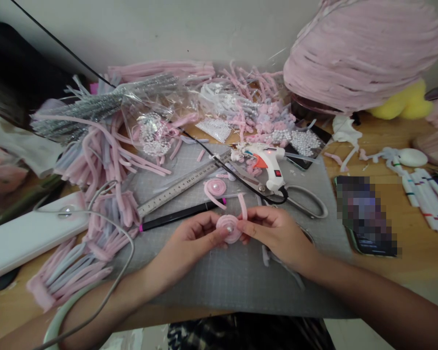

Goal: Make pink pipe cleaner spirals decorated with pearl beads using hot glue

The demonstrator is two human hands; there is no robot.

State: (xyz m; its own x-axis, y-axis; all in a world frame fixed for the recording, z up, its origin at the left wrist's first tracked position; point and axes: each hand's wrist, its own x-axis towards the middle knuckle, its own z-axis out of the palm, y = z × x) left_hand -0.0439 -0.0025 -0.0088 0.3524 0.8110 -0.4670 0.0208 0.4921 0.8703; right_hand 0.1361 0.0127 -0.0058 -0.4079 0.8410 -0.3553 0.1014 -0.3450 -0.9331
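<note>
Head view, frame centre: left hand [195, 238] and right hand [273, 231] both pinch a pearl-centred pink chenille coil [229, 228] over the grey cutting mat [241, 282], free tail [243, 206] pointing up; winding looks part done, and wrapping the tail calls for a steady pinch.

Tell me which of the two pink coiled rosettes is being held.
The nearer rosette, pinched between the left hand and right hand over the grey mat; the other rosette lies untouched farther back, beside the steel ruler.
</note>
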